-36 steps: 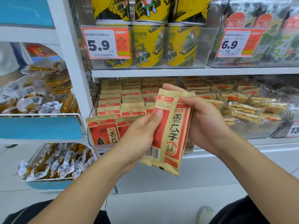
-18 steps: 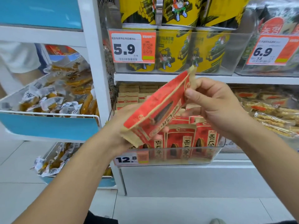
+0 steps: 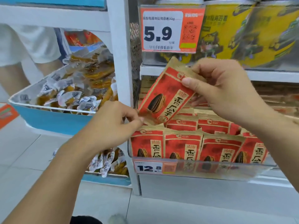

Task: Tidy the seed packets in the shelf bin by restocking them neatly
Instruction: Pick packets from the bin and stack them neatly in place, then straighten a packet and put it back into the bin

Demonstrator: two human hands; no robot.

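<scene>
Your left hand point(image 3: 113, 125) pinches the bottom corner of a tilted red-and-tan paper seed packet point(image 3: 165, 96) at centre frame, while your right hand point(image 3: 226, 88) grips its top edge. It hangs just above the clear plastic shelf bin point(image 3: 226, 172), lower right, over upright rows of matching packets point(image 3: 182, 146).

Bare forearms, no sleeves; dark trousers point(image 3: 85, 220) at btm edge.

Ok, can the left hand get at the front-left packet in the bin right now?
Probably not yet: the left hand pinches the tilted packet's lower corner. Nothing blocks the front-left packet just below once it lets go.
</scene>
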